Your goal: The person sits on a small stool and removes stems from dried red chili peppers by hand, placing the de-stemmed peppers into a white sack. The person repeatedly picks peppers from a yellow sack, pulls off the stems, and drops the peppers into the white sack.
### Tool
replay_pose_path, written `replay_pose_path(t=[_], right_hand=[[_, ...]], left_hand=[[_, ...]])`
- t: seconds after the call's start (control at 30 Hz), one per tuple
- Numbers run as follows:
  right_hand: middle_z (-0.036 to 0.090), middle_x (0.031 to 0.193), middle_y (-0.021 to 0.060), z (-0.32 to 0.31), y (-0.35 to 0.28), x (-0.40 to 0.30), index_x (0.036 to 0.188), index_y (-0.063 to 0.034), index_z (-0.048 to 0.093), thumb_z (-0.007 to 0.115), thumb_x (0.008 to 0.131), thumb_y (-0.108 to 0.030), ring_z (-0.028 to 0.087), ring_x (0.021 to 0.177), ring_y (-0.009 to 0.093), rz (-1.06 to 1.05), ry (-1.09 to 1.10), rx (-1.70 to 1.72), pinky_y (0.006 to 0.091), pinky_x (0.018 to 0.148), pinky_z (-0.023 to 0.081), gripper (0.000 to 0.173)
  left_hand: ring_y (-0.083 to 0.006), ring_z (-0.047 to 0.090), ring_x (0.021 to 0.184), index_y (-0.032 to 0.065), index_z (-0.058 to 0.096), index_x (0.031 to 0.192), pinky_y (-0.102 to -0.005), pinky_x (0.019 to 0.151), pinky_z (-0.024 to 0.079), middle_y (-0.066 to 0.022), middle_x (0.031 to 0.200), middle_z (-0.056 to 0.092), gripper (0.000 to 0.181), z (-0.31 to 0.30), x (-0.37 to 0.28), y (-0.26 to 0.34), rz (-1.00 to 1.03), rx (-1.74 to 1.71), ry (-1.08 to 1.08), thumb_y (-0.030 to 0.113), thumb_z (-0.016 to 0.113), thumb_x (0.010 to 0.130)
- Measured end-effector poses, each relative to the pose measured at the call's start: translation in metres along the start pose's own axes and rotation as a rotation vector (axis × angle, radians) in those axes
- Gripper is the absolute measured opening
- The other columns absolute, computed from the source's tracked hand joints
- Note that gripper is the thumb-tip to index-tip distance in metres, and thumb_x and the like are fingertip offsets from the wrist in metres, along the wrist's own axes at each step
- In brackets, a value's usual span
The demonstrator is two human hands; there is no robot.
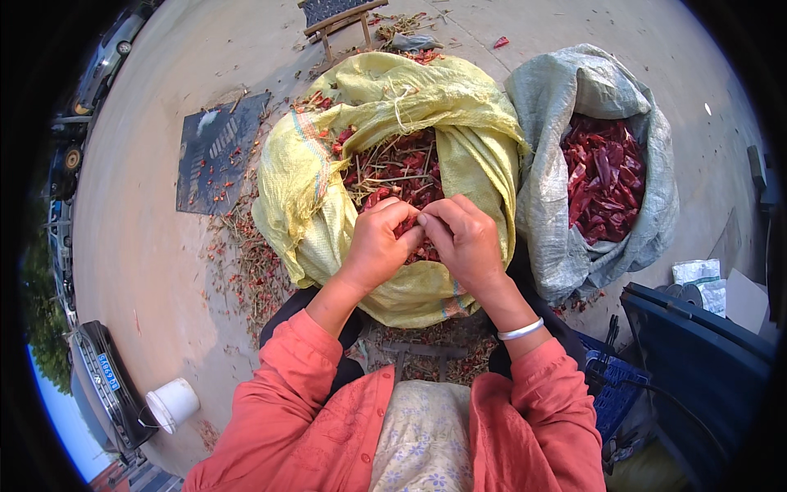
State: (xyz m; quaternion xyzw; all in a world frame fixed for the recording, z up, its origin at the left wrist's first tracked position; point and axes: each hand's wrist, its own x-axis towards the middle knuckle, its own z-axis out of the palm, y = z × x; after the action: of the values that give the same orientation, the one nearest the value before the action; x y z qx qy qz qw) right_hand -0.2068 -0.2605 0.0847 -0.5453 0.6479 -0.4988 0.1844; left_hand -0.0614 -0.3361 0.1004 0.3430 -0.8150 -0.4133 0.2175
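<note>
My left hand (386, 237) and my right hand (465, 237) meet over the mouth of a yellow woven sack (479, 178). Thumbs and forefingers are pinched together, fingertips touching. A dried red chili pepper (404, 227) shows between them, mostly hidden by the fingers. Inside the sack lie dried red chilies (393, 161) mixed with pale stalks. Its rim is rolled outward, and bits of chili are caught in the folds at the left. To the right, a grey-white woven sack (541, 203) holds dark red chili pods (605, 175) with few stalks showing.
Stalks and chili scraps (252, 258) litter the concrete left of the yellow sack, beside a dark mat (215, 154). A low wooden stool (344, 23) stands beyond. A white bucket (173, 404) and parked car (101, 384) are lower left. At right are a dark blue container (688, 350) and blue crate (616, 381).
</note>
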Motion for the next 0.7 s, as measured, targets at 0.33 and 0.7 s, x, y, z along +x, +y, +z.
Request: replay_pose_path(t=[0.33, 0.7], right_hand=[[0.058, 0.068, -0.0019, -0.005, -0.002, -0.001, 0.087, -0.0047, 0.061, 0.06, 0.096, -0.018, 0.051, 0.054, 0.005, 0.848, -0.113, 0.999, 0.0196, 0.048, 0.041, 0.016], [0.061, 0.072, -0.002, -0.039, -0.031, -0.002, 0.087, -0.0037, 0.064, 0.071, 0.09, -0.031, 0.059, 0.063, 0.006, 0.635, -0.808, 0.832, 0.0212, 0.057, 0.047, 0.028]], left_hand=[[-0.0131, 0.055, 0.072, -0.0014, 0.066, 0.088, -0.027, 0.065, 0.044, -0.0049, 0.076, 0.058, 0.012, -0.006, 0.001, 0.005, 0.018, -0.157, -0.068, 0.004, 0.073, 0.081], [-0.0126, 0.052, 0.065, 0.0048, 0.055, 0.094, -0.0276, 0.051, 0.044, -0.004, 0.079, 0.055, 0.014, -0.031, 0.009, -0.005, -0.494, -1.115, 0.078, 0.017, 0.048, 0.095]])
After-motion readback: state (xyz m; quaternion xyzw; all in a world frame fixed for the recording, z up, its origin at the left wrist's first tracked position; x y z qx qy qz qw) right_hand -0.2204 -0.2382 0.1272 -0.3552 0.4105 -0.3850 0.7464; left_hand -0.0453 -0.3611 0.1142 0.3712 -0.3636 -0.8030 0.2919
